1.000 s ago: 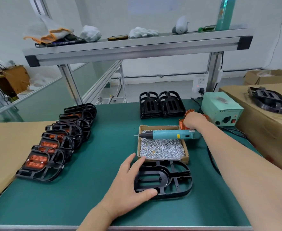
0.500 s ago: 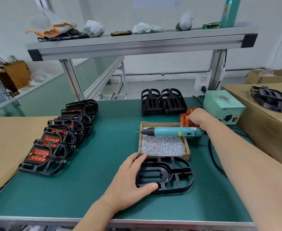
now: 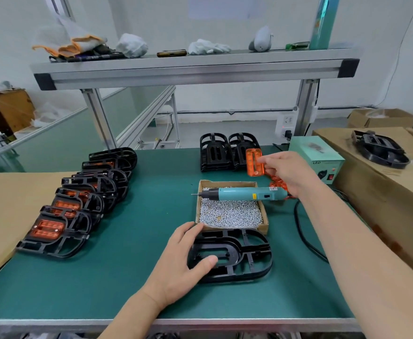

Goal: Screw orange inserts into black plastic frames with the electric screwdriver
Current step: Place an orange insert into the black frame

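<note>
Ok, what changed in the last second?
The right hand rose from the pile of inserts, pinching one orange insert, now held above the table. The left hand stayed resting on the black frame, and the electric screwdriver stayed across the screw box.

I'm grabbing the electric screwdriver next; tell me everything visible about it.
The electric screwdriver has a teal plastic-looking body, black nose and thin metal bit pointing left. It lies on its side across the far part of the cardboard screw box, its rear end hidden behind the right hand. Nothing grips it.
</note>
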The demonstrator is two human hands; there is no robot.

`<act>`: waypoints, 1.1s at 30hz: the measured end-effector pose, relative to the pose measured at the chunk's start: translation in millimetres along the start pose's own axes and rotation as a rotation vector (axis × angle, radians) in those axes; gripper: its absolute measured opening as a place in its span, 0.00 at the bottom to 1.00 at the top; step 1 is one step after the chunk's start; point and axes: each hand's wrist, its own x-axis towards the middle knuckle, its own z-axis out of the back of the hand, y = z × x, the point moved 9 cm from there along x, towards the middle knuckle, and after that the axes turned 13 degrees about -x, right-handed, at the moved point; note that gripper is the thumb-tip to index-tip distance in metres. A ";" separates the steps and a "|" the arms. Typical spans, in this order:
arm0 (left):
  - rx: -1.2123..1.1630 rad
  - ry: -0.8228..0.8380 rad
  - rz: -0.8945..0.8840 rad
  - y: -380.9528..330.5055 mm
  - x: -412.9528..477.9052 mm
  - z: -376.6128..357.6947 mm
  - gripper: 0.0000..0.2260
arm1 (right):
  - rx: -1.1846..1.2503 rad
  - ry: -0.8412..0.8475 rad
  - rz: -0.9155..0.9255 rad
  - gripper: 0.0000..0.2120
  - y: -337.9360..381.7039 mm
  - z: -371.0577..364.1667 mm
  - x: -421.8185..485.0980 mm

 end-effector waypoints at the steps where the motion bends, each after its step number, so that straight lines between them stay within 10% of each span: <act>1: -0.017 -0.025 -0.008 -1.9 -0.1 2.4 0.35 | 0.027 0.029 0.009 0.11 2.0 -5.3 -9.3; 7: -0.066 -0.225 -0.024 -13.6 -1.5 19.6 0.28 | 0.060 0.204 0.047 0.13 -0.3 -40.3 -68.0; 33: -0.133 -0.140 -0.053 -40.1 2.2 9.7 0.43 | 0.272 0.307 -0.022 0.17 -20.8 -96.7 -155.2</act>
